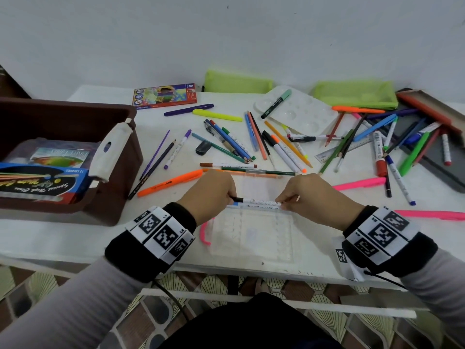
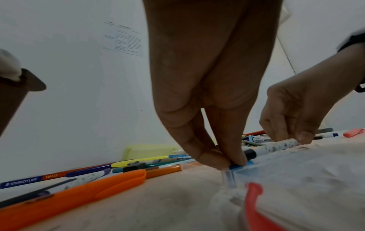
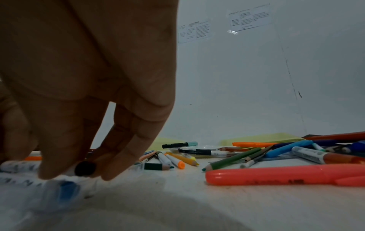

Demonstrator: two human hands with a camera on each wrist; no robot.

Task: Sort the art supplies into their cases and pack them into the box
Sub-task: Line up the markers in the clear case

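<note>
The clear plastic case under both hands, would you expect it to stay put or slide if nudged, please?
The clear plastic case looks thin and almost empty, so probably light and apt to slide on the smooth white table. Its see-through walls suggest it may flex somewhat when lifted.

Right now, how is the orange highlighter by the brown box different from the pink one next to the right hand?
The orange highlighter lies left of the left hand, slanted, its near end pointing toward the brown box. The pink highlighter lies right of the right hand, almost level across the table. Orange sits near a black pencil; pink's far end reaches a pile of pens. Both are fat, capped, and lying untouched on the white table.
</note>
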